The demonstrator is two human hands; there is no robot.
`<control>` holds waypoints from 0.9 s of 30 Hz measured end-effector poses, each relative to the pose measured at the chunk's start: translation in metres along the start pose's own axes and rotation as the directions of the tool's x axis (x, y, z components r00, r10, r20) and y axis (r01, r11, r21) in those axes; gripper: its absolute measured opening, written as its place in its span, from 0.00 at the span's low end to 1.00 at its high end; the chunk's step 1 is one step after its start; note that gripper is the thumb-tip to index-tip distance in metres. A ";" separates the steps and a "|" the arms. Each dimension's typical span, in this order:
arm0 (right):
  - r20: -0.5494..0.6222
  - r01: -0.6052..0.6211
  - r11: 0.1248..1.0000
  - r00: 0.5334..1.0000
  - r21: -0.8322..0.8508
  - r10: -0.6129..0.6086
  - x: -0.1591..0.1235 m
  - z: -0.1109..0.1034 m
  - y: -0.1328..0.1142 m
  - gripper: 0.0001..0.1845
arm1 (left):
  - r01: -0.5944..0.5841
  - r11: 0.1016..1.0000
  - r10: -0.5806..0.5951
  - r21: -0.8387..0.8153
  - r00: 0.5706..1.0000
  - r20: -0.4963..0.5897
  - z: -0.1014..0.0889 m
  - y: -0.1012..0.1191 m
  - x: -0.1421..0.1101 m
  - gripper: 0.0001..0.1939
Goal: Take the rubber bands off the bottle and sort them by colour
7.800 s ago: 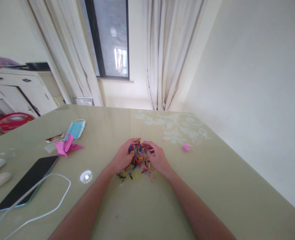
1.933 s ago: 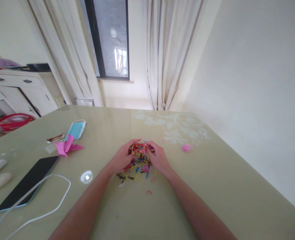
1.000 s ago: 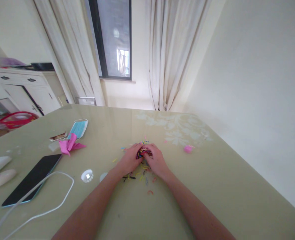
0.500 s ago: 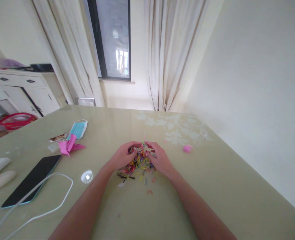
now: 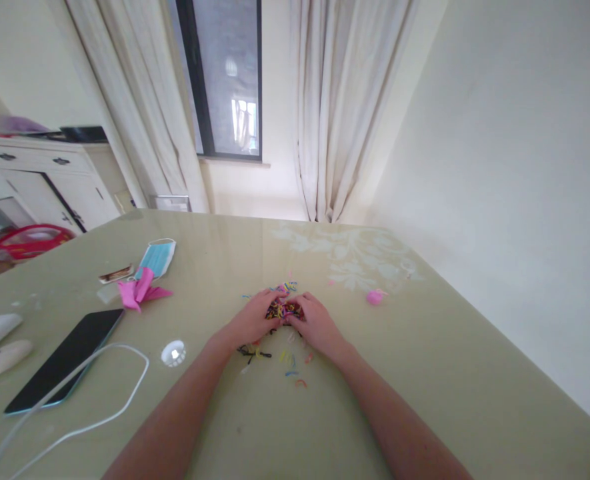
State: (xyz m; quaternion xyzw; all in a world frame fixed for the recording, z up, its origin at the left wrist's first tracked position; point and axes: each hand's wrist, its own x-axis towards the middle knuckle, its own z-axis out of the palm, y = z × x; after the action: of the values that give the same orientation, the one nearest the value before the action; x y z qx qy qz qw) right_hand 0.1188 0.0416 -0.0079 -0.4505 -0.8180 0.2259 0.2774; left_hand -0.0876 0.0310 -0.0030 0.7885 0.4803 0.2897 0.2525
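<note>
A heap of small coloured rubber bands, mostly yellow, black, pink and red, is gathered between my two hands on the table. From its left side my left hand curls around it, thumb toward me and fingers on the far side. Opposite, my right hand is cupped in the same way, its fingertips close to the left ones. Stray bands lie beyond the fingertips, and loose black bands sit near my left wrist. A few yellow, blue and orange ones are scattered on the near side.
The pale green table carries a dark phone, a white cable, a clear round piece, folded pink paper and a blue face mask on the left. A small pink item lies right.
Both hands have drawn closer together, pressing the rubber bands into a tighter heap. Some bands now lie beyond the fingertips, and a blue one shows on the near side.
</note>
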 end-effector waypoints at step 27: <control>-0.131 0.069 0.940 0.991 0.334 -0.026 0.005 -0.010 -0.007 0.22 | -0.050 0.994 0.027 -0.097 0.972 -0.232 -0.007 0.018 0.006 0.23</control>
State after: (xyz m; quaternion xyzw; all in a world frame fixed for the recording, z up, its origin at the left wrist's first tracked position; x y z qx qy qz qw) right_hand 0.1192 0.0437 0.0052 -0.3893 -0.7588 0.3276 0.4066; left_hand -0.0794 0.0299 0.0150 0.7448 0.4754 0.4082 0.2296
